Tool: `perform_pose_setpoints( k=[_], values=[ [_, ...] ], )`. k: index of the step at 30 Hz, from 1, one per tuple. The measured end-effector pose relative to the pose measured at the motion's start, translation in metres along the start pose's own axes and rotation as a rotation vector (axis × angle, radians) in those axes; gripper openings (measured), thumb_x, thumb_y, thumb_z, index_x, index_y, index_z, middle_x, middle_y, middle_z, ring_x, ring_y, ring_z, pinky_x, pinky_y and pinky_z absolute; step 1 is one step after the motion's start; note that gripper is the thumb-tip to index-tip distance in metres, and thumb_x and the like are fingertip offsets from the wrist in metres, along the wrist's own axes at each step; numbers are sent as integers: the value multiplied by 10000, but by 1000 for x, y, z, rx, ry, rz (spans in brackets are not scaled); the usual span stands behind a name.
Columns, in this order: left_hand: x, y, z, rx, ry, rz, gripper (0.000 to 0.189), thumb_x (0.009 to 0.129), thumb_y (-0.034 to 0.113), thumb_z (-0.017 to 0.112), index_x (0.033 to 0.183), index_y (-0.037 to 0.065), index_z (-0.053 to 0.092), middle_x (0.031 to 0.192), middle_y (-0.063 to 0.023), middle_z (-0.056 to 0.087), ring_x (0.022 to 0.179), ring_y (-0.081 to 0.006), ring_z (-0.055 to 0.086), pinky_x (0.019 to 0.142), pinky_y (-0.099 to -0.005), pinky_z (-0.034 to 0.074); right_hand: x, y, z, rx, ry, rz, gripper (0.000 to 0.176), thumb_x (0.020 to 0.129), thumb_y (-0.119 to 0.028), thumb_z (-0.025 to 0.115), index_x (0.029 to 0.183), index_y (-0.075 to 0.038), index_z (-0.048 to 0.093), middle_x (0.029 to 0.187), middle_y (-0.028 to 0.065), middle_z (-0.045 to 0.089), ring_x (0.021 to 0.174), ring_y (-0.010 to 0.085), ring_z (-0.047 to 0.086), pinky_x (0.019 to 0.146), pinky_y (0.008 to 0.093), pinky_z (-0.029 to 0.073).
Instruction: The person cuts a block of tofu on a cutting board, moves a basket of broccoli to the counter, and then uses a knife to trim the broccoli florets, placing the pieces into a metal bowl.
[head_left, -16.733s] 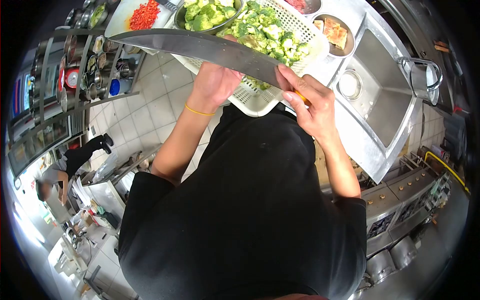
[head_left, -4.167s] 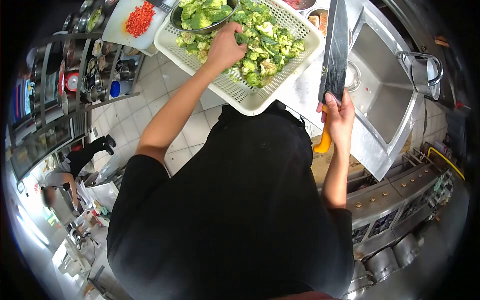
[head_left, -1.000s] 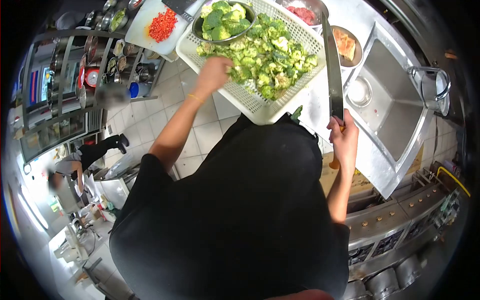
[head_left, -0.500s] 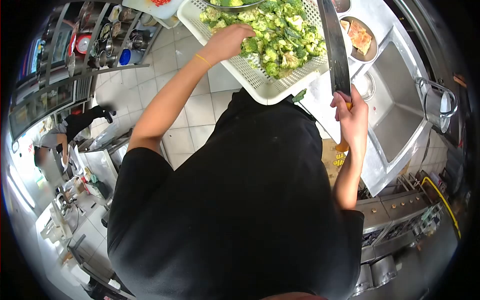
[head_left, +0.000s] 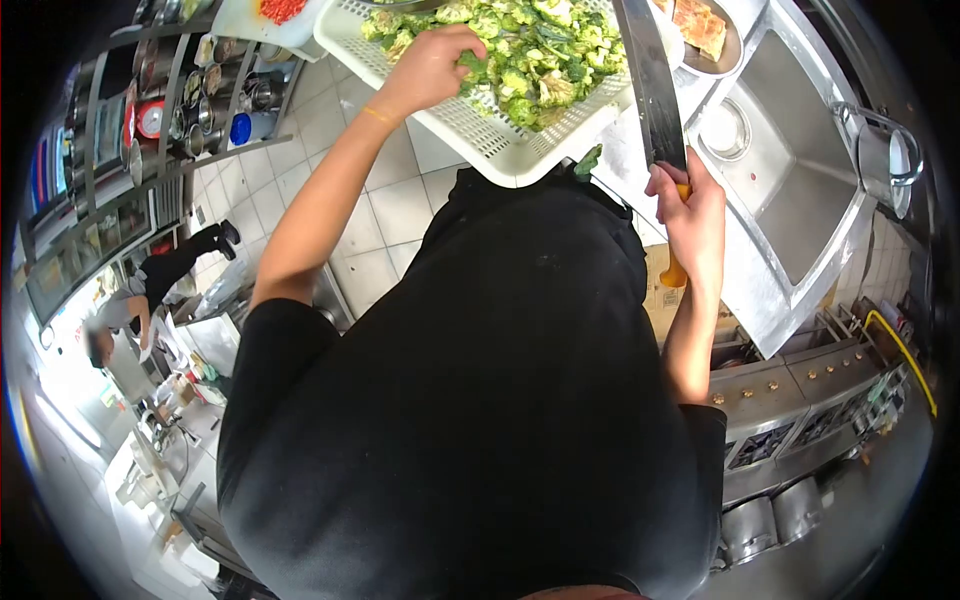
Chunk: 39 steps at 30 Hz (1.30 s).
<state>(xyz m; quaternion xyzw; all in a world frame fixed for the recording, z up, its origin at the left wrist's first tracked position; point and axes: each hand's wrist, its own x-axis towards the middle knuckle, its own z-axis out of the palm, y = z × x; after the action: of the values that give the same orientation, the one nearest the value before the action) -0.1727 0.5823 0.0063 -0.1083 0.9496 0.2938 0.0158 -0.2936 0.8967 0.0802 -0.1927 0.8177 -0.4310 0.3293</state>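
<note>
A white perforated basket [head_left: 480, 135] holds a heap of cut broccoli [head_left: 545, 60] at the top of the view. My left hand [head_left: 432, 66] reaches into the basket and closes on a broccoli piece at the heap's near left edge. My right hand [head_left: 688, 212] grips the orange handle of a large knife [head_left: 648, 85], whose blade points up and away beside the basket's right side. A loose green scrap [head_left: 587, 161] lies on the steel counter by the basket's near corner.
A steel sink [head_left: 800, 170] with a small round bowl [head_left: 724, 132] is to the right, and a steel pot [head_left: 885, 160] stands at its far side. A dish of browned slices [head_left: 705, 35] sits above. Shelves of containers [head_left: 180, 100] are left. Another person [head_left: 130, 310] bends over a counter far left.
The view has shifted, so the basket sits higher in the frame. My left hand has slid a little left and down onto the broccoli's edge. The knife stays upright in my right hand.
</note>
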Motion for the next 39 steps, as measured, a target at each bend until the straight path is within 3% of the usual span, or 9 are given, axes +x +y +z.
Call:
perform_pose_setpoints(
  k=[5,8,9,12,18,26,29,32,39],
  values=[
    [-12,20,-19,-792,336,49,385,839,20,580,1202,-24,461,995,-65,597,790,-180,560,778,-272,468,4,2,5,0,14,-3,283,850,-17,544,1112,87,513,847,215,671,725,179,666,654,284,501],
    [-23,35,-23,-1050,392,-163,536,731,-41,625,1242,59,499,1036,-96,574,906,-210,559,770,-306,468,7,1,10,7,-4,-12,295,848,-16,547,1117,100,506,846,212,672,735,178,668,655,285,503],
    [-18,45,-19,-1329,504,5,465,744,-64,598,1189,46,522,1033,-67,569,850,-144,562,701,-231,465,7,-2,13,18,-17,-11,301,848,-18,550,1118,108,502,844,208,673,734,173,666,653,286,504],
    [-16,57,-20,-1948,318,98,321,879,71,499,1186,-17,466,961,-109,601,811,-202,589,786,-290,482,13,-10,20,33,-27,-49,271,843,-17,558,1094,80,526,840,210,670,722,211,674,646,304,503],
    [-14,75,-8,-2294,307,-133,303,928,201,476,1150,-5,490,989,-187,581,828,-251,579,783,-309,486,20,-34,31,-264,183,-474,222,821,-23,574,1042,-28,587,839,172,637,737,349,625,629,405,477],
    [-4,86,-14,-1911,327,38,124,883,88,504,1000,53,486,946,-146,594,790,-229,599,702,-308,481,31,-57,36,-373,113,-566,386,797,-6,576,1137,-185,616,725,91,569,621,270,585,584,372,468],
    [2,48,5,-1119,595,-135,209,802,-20,602,991,32,528,911,-84,610,670,-154,617,555,-262,466,41,-46,32,-199,156,-586,381,800,-4,578,1128,-188,635,761,97,598,618,250,591,593,344,477],
    [-2,24,12,-649,444,-272,238,812,-42,570,1041,23,567,932,-80,604,769,-155,642,636,-267,497,45,-30,15,-175,297,-456,214,862,-68,586,1068,-38,636,740,63,640,661,97,590,620,242,467],
    [28,12,37,-108,255,-192,319,729,56,662,1042,18,619,968,-151,610,847,-298,626,738,-365,495,27,-7,-10,-148,357,-252,220,869,-87,584,1071,-8,616,730,64,644,646,85,567,622,241,456]
  ],
)
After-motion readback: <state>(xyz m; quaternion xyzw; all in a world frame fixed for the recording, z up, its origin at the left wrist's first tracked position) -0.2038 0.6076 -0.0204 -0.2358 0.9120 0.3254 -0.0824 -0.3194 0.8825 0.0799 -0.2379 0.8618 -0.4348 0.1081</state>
